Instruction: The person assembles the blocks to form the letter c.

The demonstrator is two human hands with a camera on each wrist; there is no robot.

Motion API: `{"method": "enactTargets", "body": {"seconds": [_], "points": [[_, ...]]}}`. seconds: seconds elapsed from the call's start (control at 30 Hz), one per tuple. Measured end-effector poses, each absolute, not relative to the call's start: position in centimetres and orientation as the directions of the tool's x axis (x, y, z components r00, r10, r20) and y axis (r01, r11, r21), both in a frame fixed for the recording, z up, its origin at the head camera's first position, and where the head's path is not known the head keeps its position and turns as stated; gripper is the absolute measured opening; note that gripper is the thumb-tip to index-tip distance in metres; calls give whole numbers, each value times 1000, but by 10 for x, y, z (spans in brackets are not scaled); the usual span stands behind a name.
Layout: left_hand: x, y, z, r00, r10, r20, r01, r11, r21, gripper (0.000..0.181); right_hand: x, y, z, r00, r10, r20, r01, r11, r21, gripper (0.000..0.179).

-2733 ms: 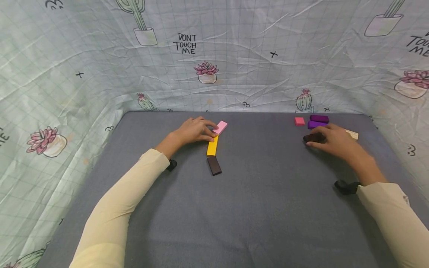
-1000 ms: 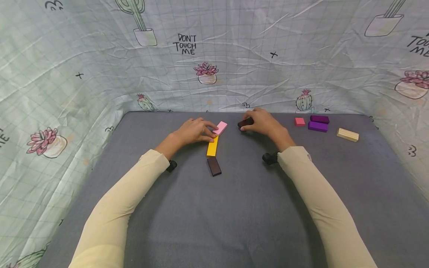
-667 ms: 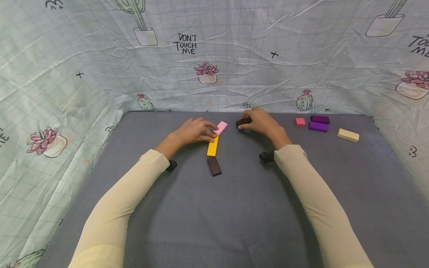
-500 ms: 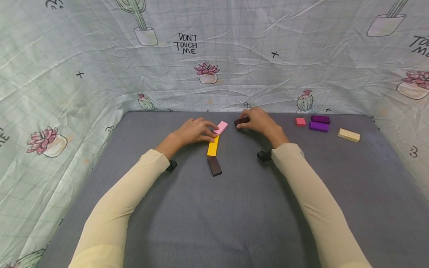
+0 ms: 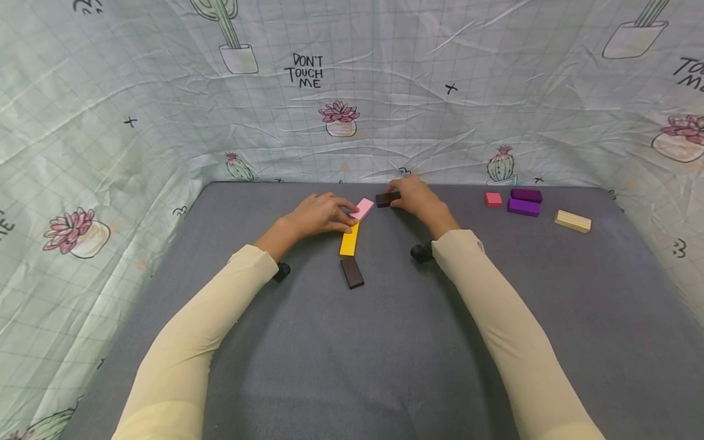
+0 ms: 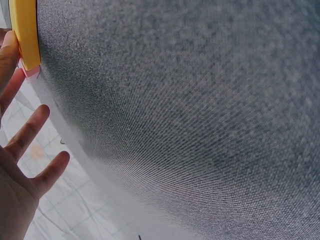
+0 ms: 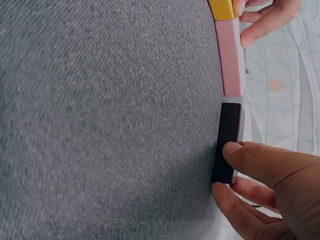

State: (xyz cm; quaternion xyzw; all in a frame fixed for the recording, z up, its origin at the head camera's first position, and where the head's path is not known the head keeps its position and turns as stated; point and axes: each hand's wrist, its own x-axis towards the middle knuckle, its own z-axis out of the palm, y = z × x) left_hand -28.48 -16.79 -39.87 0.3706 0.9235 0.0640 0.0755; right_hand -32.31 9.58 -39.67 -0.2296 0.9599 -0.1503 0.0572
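A: What does the right hand [image 5: 416, 197] have?

B: It pinches a dark block [image 5: 383, 200] by its right part, thumb on one face and fingers round the other side and the end. The grip is narrow, closed to the block's own thickness.

A: Where is that block?

B: Toward the back of the grey tabletop [image 5: 396, 342], just right of a pink block [image 5: 363, 209]. The right wrist view shows a slim gap between the two. Whether it rests fully on the surface, I can't tell.

A: And the left hand [image 5: 319, 215]?

B: Its grip is loose: one fingertip touches the pink block, another a yellow block [image 5: 349, 240], and two fingers stand spread in the left wrist view.

A: How do those two lie?

B: End to end, touching, at a slight angle. A second dark block [image 5: 352, 273] lies at the near end of the yellow block, slanted; I can't make out whether they touch.

A: What's off to the right?

B: A small coral block [image 5: 493, 200], then a plum block [image 5: 526, 195] just behind a violet block [image 5: 524, 208], and a pale wooden block [image 5: 573, 221] farther right. Behind everything hangs a cloth [image 5: 401, 73] printed with potted plants.
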Motion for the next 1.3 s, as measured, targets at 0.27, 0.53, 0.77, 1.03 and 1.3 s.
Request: {"method": "enactTargets", "body": {"seconds": [0.27, 0.53, 0.77, 1.03, 1.3], "points": [[-285, -168, -399, -716, 692, -90, 673, 718, 177, 32, -323, 89, -397, -894, -446, -35, -412, 851, -325, 34], [-285, -169, -399, -719, 690, -82, 671, 720, 175, 32, -324, 88, -400, -898, -439, -20, -409, 850, -333, 34], [-285, -168, -400, -719, 689, -88, 670, 722, 176, 32, -325, 89, -399, -897, -442, -35, -407, 852, -329, 34], [-286, -167, -399, -733, 671, -115, 647, 739, 188, 33, -324, 90, -397, -893, -449, -26, -416, 846, -334, 34], [-285, -166, -398, -736, 666, -123, 643, 744, 183, 32, -322, 91, -396, -894, -448, -30, -414, 848, -330, 35]]}}
